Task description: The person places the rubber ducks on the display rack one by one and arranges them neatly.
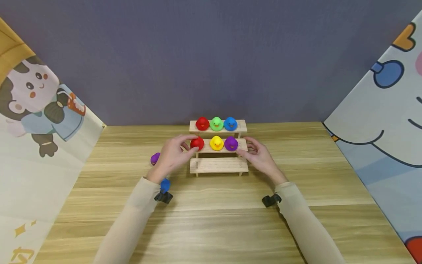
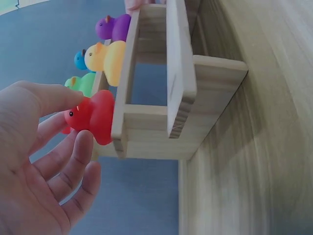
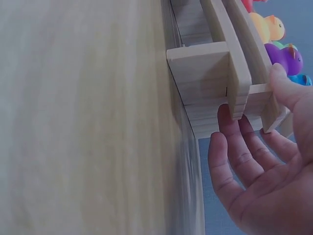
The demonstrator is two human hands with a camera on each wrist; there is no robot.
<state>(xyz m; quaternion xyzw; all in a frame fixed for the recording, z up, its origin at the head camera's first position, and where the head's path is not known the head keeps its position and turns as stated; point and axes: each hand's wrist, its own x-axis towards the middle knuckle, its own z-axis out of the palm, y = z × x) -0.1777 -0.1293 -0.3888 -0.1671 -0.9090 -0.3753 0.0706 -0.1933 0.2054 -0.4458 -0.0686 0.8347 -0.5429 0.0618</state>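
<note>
- Here's the wood-grain tabletop (image 1: 224, 223), spread beneath everything!
- Upon it stands the pale wooden three-step stand (image 1: 219, 165).
- In comes the left hand (image 1: 171, 153), its grip narrow, thumb and fingertips pinching a glossy red rubber duck (image 1: 196, 144) at the middle step's left end!
- Over to the right hand (image 1: 261, 158): a wider grip, thumb and fingers curved about that step's right end.
- Sharing that step: a yellow duck (image 1: 216, 143) and a purple duck (image 1: 231, 143).
- Top row: red (image 1: 202, 124), green (image 1: 216, 124), blue ducks (image 1: 230, 124)!
- By the left arm, partly hidden: small purple (image 1: 154, 158) and blue toys (image 1: 165, 185).
</note>
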